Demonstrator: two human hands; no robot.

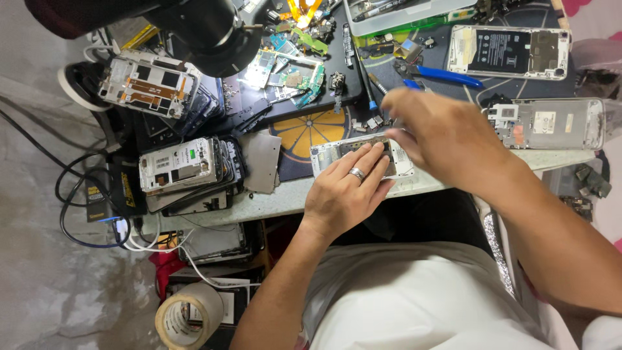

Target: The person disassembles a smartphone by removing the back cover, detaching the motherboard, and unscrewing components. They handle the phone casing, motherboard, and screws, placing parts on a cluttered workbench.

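Head view: left hand [346, 194], ringed, lies flat with fingers spread on an opened phone frame [334, 152] at frame centre, pressing it to the counter [285, 198]. Right hand [444, 139] hovers over the frame's right end, fingers curled; whether they pinch anything cannot be told. Blue-handled pliers [447, 76] lie upper right. Stacks of phone frames [184, 172] sit at left. Circuit boards [288, 71] lie under a lit microscope [207, 29]. A tape roll [188, 317] sits lower left.

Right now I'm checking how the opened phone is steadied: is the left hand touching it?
Touching. The head view shows the left hand lying flat with its fingers pressed on the opened phone at the table edge, no gap between them.
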